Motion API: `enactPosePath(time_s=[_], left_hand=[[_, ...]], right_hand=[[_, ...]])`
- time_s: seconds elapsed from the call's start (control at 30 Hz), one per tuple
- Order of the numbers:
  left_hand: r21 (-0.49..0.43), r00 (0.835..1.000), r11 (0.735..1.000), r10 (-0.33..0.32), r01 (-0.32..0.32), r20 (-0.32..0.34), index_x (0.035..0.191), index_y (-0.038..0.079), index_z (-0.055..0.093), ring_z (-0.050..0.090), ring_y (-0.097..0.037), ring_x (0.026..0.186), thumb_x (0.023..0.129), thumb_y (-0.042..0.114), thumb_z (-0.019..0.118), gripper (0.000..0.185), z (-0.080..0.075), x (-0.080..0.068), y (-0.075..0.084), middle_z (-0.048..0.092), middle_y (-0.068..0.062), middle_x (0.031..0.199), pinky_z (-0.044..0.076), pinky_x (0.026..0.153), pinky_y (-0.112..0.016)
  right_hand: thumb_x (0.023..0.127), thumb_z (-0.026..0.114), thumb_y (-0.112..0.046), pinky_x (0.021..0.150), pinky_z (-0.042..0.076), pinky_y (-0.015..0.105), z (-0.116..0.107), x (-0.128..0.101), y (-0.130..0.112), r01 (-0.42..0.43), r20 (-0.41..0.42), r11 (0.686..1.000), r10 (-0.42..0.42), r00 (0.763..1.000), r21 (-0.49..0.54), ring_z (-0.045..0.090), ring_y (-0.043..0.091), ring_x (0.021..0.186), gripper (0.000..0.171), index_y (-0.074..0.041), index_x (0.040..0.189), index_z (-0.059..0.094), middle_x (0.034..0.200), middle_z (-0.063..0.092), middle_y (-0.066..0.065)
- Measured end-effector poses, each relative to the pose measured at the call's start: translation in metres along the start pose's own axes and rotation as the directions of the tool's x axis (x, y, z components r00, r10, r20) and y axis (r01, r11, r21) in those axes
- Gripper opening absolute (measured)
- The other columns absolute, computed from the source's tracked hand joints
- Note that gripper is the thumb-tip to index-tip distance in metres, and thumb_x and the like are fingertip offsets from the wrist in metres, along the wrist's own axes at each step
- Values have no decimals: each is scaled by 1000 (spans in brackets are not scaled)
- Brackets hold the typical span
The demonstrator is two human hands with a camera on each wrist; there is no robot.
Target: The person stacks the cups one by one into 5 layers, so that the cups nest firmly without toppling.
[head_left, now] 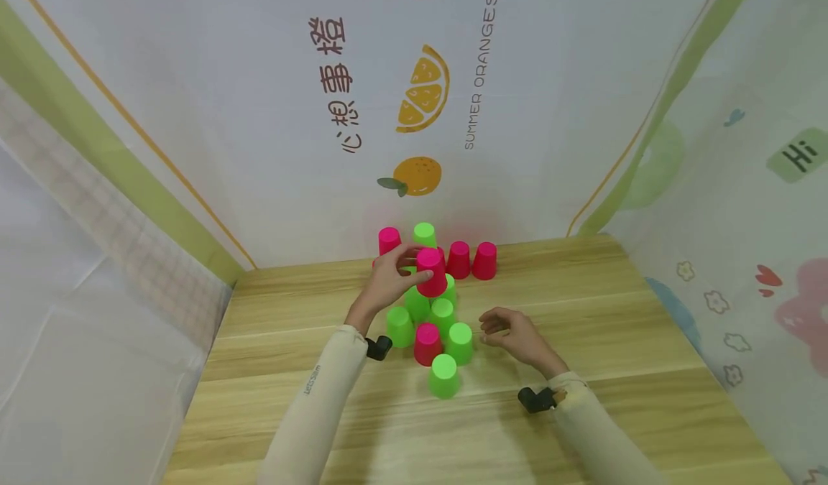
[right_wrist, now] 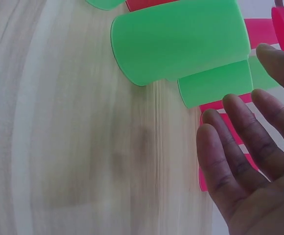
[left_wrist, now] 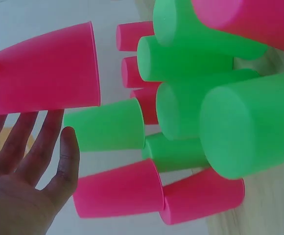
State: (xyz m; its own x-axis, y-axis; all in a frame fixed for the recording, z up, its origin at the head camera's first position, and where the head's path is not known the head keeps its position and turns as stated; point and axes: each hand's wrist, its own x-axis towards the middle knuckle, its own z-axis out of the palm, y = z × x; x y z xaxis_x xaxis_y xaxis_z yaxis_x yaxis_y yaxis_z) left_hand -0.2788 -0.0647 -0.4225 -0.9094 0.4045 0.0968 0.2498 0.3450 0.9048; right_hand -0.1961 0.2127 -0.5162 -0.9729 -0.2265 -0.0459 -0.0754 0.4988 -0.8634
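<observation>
While nearest the front edge of the wooden table [head_left: 582, 427], bare planks lie wide on both sides of the forearms. Right hand [head_left: 514, 335]: fingers loosely apart, holding nothing, just beside the green cups [head_left: 443, 375]. Left hand [head_left: 391, 278]: fingers curled around 1 pink cup [head_left: 431, 271], raised over the stack's far part. Farther back, pink cups [head_left: 472, 260] near the printed backdrop [head_left: 414, 97].

A pink plastic cup [head_left: 431, 271], upside down and slightly tilted, sits at the centre of the frame, raised above a cluster of upturned green cups [head_left: 443, 315]. One pink cup [head_left: 427, 343] stands among the green ones, just below centre on the wooden table [head_left: 647, 341].
</observation>
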Motion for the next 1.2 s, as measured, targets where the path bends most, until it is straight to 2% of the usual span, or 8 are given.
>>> enactPosePath(time_s=[0.47,0.83,1.0,1.2], left_hand=[[19,1000,1000,-8,8,2,140,18,53,60,-33,129,92,27,73,53,22,29,15,60,-8,139,57,101,-43],[42,1000,999,-17,16,2,140,13,51,57,-36,131,93,23,71,52,35,49,19,58,-12,140,55,104,-43],[76,999,997,-17,19,-31,138,13,53,59,-34,129,93,22,70,49,42,61,17,59,-12,139,55,105,-42],[79,995,995,-62,68,-79,141,11,50,59,-33,130,94,22,70,52,50,72,15,59,-14,139,54,107,-42]], right_hand=[[89,73,-8,83,57,27,0,-1,5,-7,0,1000,7,1000,27,69,24,100,33,3,119,65,109,71,19],[89,73,-8,83,58,28,1,0,11,7,-6,999,-7,1000,37,69,23,99,32,2,118,65,109,72,18],[89,72,-8,83,59,29,1,-2,10,18,-7,999,-17,1000,34,70,23,99,31,3,118,65,109,71,20],[90,72,-7,83,58,28,1,-4,7,5,-12,1000,-5,1000,31,70,25,100,32,4,119,64,110,71,20]])
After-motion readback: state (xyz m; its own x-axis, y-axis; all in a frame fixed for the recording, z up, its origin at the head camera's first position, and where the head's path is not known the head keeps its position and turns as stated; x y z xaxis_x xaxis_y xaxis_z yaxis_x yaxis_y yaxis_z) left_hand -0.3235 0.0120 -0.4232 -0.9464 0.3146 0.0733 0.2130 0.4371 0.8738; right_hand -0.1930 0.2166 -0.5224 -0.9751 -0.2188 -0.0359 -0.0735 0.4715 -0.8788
